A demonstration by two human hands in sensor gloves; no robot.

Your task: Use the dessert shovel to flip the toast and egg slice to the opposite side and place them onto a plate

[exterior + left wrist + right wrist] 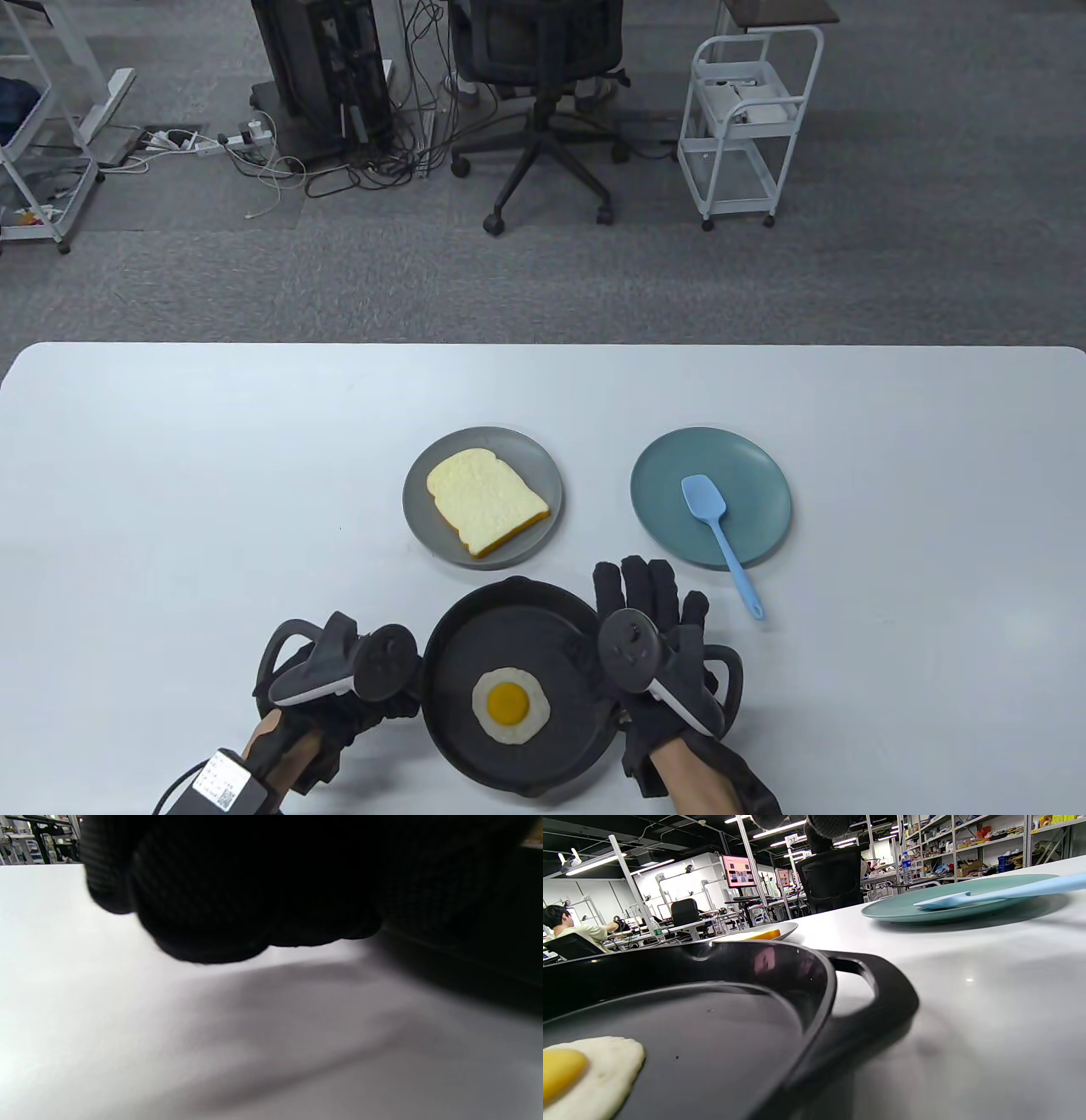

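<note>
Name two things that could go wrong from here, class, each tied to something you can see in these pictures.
1. The blue spatula lies with its head on the teal plate and its handle hanging over the rim; a careless grab by the right hand might tip or shove the plate.
2. The egg sits loose in the black pan; unless the left hand steadies the pan, scooping could push it along.

Table view: bright, even overhead light; sharp; soft, short shadows. Left wrist view: blurred throughout; dark glove fingers (203,899) filled the top, underexposed; broad diffuse shadow on the white table (127,1035). Right wrist view: ceiling strip lights; glare on the pan (780,967); near edge soft; wide-angle bending at the edges.
</note>
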